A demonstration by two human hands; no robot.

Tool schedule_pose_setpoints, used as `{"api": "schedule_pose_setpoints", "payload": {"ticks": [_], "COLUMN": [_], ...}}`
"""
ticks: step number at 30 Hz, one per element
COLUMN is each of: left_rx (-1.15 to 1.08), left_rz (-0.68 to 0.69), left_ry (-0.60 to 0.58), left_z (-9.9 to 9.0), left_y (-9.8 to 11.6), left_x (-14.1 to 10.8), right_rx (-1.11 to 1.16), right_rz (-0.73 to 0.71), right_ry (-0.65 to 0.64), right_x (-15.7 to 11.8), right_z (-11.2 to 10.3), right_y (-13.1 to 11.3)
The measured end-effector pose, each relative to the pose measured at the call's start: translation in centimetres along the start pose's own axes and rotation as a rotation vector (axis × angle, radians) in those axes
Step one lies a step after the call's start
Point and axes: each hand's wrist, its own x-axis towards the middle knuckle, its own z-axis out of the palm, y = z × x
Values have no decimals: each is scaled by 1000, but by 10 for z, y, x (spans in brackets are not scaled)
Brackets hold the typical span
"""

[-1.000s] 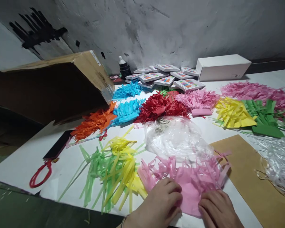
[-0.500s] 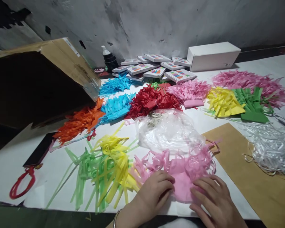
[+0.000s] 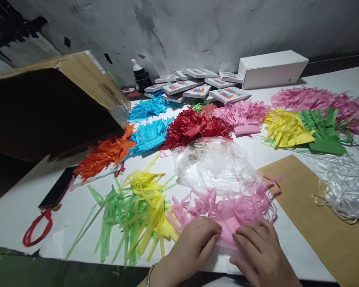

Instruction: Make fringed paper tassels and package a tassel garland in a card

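A fringed piece of pink tissue paper (image 3: 227,219) lies on the white-covered table close in front of me, its middle plain and its strips fanning away from me. My left hand (image 3: 196,241) is closed at its left side, fingers curled and thumb drawn in towards them. Across from it, my right hand (image 3: 259,249) rests its fingertips on the paper's right side, with the thumb held apart and the fingers loosely bent. The paper's near edge is partly covered by both hands. Touching it on the left are yellow tissue strips (image 3: 151,201), with light green strips (image 3: 110,211) beside them.
Beyond the paper lies a crumpled clear plastic bag (image 3: 218,165). Brown paper (image 3: 299,191) and white string (image 3: 347,191) are at right. Red fringed paper (image 3: 194,127), thin boxes (image 3: 197,91) and a white box (image 3: 272,71) stand farther back. An open carton (image 3: 98,87) and a phone (image 3: 56,189) are left.
Both hands have drawn slightly closer together over the pink tissue paper, the right one shifting left. The whole view has moved a little, with things appearing farther right.
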Motion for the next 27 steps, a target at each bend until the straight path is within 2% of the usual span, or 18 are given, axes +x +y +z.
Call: {"api": "schedule_pose_setpoints", "payload": {"ticks": [6, 8, 10, 14, 18, 23, 27], "left_rx": [21, 86, 209, 377, 378, 365, 354], "left_rz": [33, 59, 140, 291, 268, 166, 149], "left_ry": [34, 56, 55, 8, -23, -106, -106], "left_z": [-9, -11, -8, 13, 25, 18, 18], "left_y": [0, 3, 6, 4, -3, 9, 15], "left_x": [-4, -7, -6, 2, 8, 6, 6], "right_rx": [-153, -182, -205, -194, -235, -426, -543], "right_rz": [-24, -49, -60, -89, -7, 140, 224], "right_ry": [-132, -113, -69, 1, -25, -49, -25], "right_x": [4, 0, -5, -15, -25, -29, -31], "right_z": [10, 9, 8, 13, 12, -4, -14], "right_y": [9, 14, 15, 12, 16, 23, 29]}}
